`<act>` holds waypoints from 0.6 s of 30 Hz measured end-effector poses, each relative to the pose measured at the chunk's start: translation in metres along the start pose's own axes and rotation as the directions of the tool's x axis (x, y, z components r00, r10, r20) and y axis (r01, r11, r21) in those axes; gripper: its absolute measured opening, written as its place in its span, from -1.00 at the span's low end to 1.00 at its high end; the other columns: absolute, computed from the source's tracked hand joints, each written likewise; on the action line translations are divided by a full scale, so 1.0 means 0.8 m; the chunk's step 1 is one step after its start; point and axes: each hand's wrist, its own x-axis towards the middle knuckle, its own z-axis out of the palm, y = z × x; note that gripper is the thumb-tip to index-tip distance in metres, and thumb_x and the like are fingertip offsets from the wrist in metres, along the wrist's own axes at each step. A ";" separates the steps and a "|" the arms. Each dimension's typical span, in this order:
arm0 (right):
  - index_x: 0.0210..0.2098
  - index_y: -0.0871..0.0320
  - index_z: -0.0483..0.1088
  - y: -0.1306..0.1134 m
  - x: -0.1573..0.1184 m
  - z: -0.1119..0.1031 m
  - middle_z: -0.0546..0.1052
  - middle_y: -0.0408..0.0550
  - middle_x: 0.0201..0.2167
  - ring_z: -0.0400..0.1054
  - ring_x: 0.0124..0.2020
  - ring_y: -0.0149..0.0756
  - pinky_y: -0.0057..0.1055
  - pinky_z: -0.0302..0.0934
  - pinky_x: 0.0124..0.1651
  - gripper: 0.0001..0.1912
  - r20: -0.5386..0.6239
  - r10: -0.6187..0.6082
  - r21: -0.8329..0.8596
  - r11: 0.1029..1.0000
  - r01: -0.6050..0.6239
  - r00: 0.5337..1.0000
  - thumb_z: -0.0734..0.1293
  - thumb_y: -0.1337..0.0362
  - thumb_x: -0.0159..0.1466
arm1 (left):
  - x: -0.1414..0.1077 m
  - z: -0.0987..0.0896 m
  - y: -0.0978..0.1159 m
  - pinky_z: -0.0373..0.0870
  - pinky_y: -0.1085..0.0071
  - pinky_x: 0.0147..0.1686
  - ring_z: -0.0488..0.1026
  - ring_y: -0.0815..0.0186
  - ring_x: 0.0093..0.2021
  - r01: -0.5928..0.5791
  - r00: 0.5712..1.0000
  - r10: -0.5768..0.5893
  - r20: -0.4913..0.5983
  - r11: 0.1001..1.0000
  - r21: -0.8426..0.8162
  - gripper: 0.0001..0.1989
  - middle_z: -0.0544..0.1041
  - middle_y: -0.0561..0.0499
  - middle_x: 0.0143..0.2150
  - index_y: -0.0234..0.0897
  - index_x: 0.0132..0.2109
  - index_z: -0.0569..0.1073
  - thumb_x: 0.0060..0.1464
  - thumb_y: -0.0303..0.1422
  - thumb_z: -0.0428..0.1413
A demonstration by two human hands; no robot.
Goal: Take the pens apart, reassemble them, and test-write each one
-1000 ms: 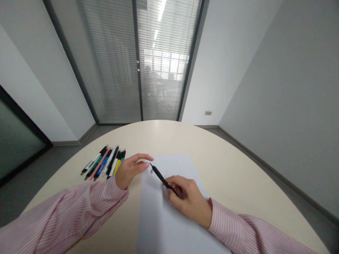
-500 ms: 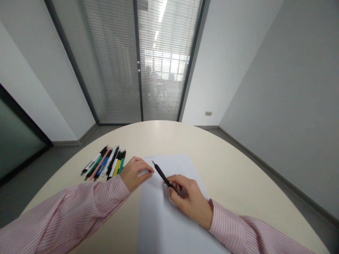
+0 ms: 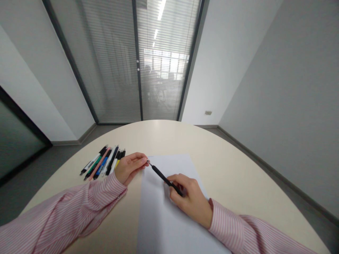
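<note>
A black pen (image 3: 162, 175) slants up and to the left over a white sheet of paper (image 3: 159, 225). My right hand (image 3: 190, 199) grips its rear part between thumb and fingers, above the paper. The pen's front end narrows to a thin silvery tip. At that tip, thumb and fingers of my left hand (image 3: 129, 167) are pinched together on a small shiny metal piece (image 3: 148, 161). Whether this piece is joined to the pen I cannot tell. Faint writing or a line shows at the paper's top left edge.
Several pens (image 3: 102, 162) in black, white, green, pink, blue and yellow lie side by side left of the paper, partly behind my left hand. The round cream table (image 3: 227, 169) carries everything. A glass partition with blinds (image 3: 116, 70) stands beyond it.
My left hand has turned and moved slightly up and left, its fingers closing at the pen's tip. My right hand has stayed nearly still with the pen.
</note>
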 end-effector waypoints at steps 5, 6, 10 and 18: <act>-0.27 0.14 0.46 -0.001 0.000 -0.002 0.43 -0.16 -0.52 0.27 -0.48 -0.40 -0.49 0.13 -0.37 -0.74 -0.010 -0.017 -0.014 1.000 0.017 1.000 0.22 0.45 0.07 | -0.001 -0.001 -0.001 0.44 0.61 -0.40 0.50 0.41 -0.45 -0.041 0.999 0.041 0.013 0.999 0.026 -0.75 0.56 -0.04 -0.46 -0.42 -0.41 0.54 -0.28 -0.37 0.37; -0.27 0.14 0.46 -0.001 0.000 -0.002 0.44 -0.16 -0.51 0.27 -0.48 -0.40 -0.48 0.13 -0.37 -0.74 -0.010 -0.022 -0.016 1.000 0.022 1.000 0.22 0.45 0.07 | -0.001 -0.001 -0.001 0.44 0.61 -0.41 0.49 0.41 -0.46 -0.044 0.999 0.044 0.015 0.999 0.026 -0.76 0.56 -0.04 -0.47 -0.41 -0.42 0.54 -0.28 -0.37 0.37; -0.27 0.14 0.45 -0.001 0.000 -0.001 0.45 -0.15 -0.50 0.27 -0.47 -0.39 -0.48 0.13 -0.36 -0.74 -0.015 -0.029 -0.023 0.999 0.029 0.999 0.23 0.45 0.08 | 0.000 -0.003 -0.002 0.43 0.61 -0.43 0.49 0.42 -0.47 -0.058 0.998 0.058 -0.004 0.998 0.008 -0.76 0.56 -0.02 -0.47 -0.39 -0.42 0.54 -0.29 -0.36 0.37; -0.27 0.16 0.44 -0.003 0.000 -0.002 0.45 -0.11 -0.47 0.29 -0.41 -0.33 -0.42 0.15 -0.32 -0.76 -0.050 -0.083 -0.049 0.996 0.081 0.995 0.24 0.48 0.10 | -0.005 0.000 -0.001 0.39 0.60 -0.42 0.46 0.42 -0.45 -0.137 0.990 0.128 0.061 0.970 0.199 -0.81 0.55 -0.01 -0.48 -0.36 -0.43 0.54 -0.22 -0.35 0.33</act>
